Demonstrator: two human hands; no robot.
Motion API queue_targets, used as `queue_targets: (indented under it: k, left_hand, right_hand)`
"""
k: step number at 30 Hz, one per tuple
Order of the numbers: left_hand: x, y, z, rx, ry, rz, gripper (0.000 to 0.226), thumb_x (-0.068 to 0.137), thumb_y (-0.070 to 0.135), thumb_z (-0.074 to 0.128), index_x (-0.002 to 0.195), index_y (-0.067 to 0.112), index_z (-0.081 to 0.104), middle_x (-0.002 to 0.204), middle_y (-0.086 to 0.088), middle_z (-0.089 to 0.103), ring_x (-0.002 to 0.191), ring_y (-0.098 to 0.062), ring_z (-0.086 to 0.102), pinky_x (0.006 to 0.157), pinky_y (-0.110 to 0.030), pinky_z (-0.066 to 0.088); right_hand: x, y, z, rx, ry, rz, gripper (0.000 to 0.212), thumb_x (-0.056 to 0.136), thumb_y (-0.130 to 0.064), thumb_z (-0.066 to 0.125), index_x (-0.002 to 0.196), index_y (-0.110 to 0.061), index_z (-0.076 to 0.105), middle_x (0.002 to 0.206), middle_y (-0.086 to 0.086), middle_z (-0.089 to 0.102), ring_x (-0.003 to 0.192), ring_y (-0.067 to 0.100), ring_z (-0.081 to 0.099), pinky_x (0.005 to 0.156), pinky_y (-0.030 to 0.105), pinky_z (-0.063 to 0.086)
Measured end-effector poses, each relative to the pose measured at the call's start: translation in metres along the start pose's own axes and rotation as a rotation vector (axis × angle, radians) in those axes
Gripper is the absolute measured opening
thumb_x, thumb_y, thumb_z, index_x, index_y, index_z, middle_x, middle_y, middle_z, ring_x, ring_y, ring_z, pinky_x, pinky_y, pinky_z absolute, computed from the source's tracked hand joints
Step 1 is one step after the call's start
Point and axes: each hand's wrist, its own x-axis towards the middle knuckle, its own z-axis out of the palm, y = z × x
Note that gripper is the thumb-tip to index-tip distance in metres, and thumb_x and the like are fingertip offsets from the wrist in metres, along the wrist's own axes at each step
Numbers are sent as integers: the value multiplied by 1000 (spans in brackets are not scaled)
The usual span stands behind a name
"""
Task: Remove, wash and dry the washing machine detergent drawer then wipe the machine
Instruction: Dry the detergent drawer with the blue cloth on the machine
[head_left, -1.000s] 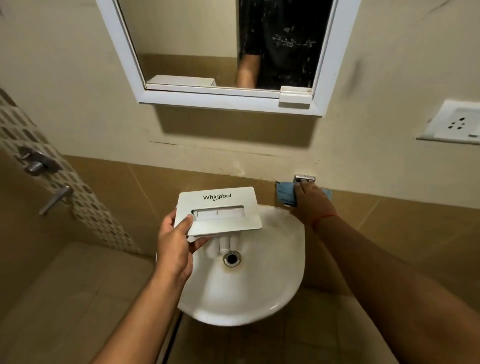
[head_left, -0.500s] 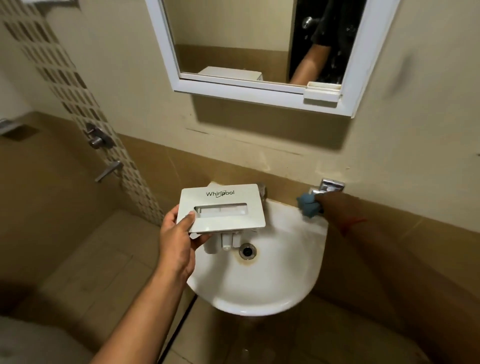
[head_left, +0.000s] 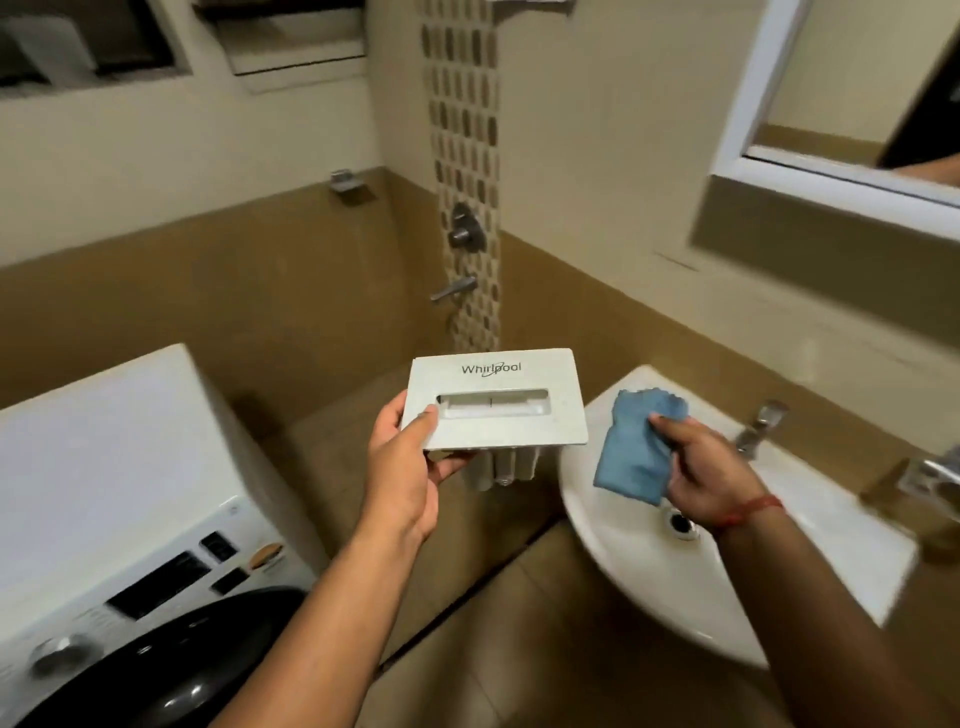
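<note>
In the left hand (head_left: 402, 467): detergent drawer (head_left: 496, 402), face marked "Whirlpool", gripped at its left edge, body largely hidden | right hand (head_left: 698, 467) beside it: pinching blue cloth (head_left: 631, 449) over sink (head_left: 727, 587) | below-left: washing machine (head_left: 104, 519), cut off.

White drawer (head_left: 496, 402) beside washing machine (head_left: 104, 467)

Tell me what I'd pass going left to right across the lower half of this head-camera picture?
washing machine → left hand → detergent drawer held in it → blue cloth → right hand pinching the cloth → tap at the back of the white sink.
</note>
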Motion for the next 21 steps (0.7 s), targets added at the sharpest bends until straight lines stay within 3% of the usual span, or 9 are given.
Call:
queue_targets:
  k: [3, 8, 11, 15, 21]
  left_hand:
    - [-4, 47, -86, -26, 100, 61, 29, 96, 4, 54, 119, 21, 59, 119, -9, 70, 110, -32, 65, 85, -63, 53]
    - [-20, 127, -220, -57, 247, 190, 35, 96, 4, 54, 129, 16, 56, 111, -4, 72, 107, -30, 67, 87, -62, 54]
    - [-26, 168, -286, -81, 350, 252, 34, 96, 4, 54, 128, 16, 56, 112, -4, 70, 106, -28, 66, 87, -63, 53]
    - [-31, 207, -356, -141, 461, 327, 34, 97, 4, 55, 128, 17, 56, 111, -1, 69, 105, -25, 66, 86, -63, 53]
    - [-14, 235, -437, -219, 593, 339, 35, 97, 7, 57, 129, 22, 56, 118, -2, 69, 109, -26, 66, 88, -57, 55]
  right_hand:
    - [-10, 58, 96, -101, -134, -6, 26, 95, -10, 53, 121, -8, 59, 100, 14, 67, 81, 24, 70, 70, 36, 60]
    - [-20, 142, 242, -209, -286, 37, 28, 90, 1, 58, 118, -5, 60, 102, 19, 70, 84, 29, 72, 74, 43, 60]
    - [-16, 187, 314, -358, -353, 1, 55, 83, 11, 64, 132, -8, 48, 125, 23, 61, 105, 36, 66, 84, 47, 57]
    - [-19, 234, 397, -542, -390, -94, 99, 79, 14, 68, 152, -36, 21, 139, 4, 48, 117, 29, 58, 95, 50, 51]
    - [-3, 276, 486, -871, -578, -175, 82, 74, 3, 78, 140, -28, 40, 133, 7, 54, 116, 27, 58, 98, 51, 50]
